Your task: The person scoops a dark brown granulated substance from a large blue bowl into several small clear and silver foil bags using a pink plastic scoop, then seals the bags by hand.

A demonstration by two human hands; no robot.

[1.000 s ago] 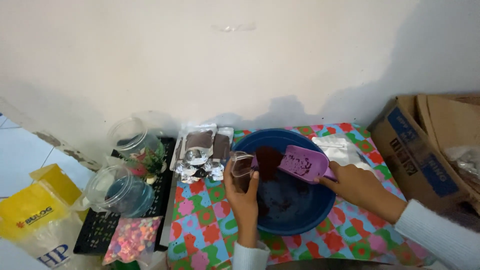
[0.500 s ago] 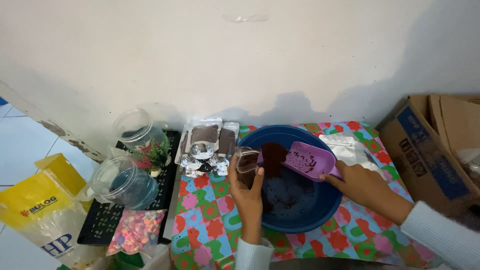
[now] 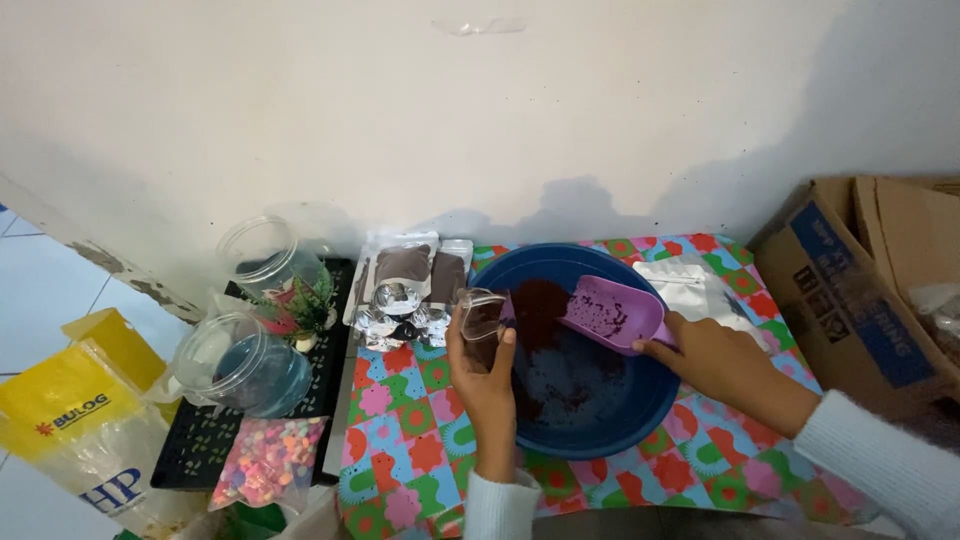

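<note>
Fingers: left hand [image 3: 487,372] wrapped round small clear cup [image 3: 481,313]; right hand [image 3: 712,358] pinching purple scoop [image 3: 617,314] handle.
Cup: tilted, at left rim of blue basin [image 3: 590,420].
Scoop: over basin, dark powder inside.
Basin: mid worktop [image 3: 405,440], on patterned cloth.
Left side: foil pouches [image 3: 405,290], clear jars [image 3: 240,360].
Right: cardboard box [image 3: 850,290].

Basin [image 3: 640,415] fills table centre; foil pouches [image 3: 405,290] crowd its left, cardboard box [image 3: 860,290] blocks right. Open cloth [image 3: 410,440] front-left gives passage. Jars [image 3: 240,360] clutter far left.
</note>
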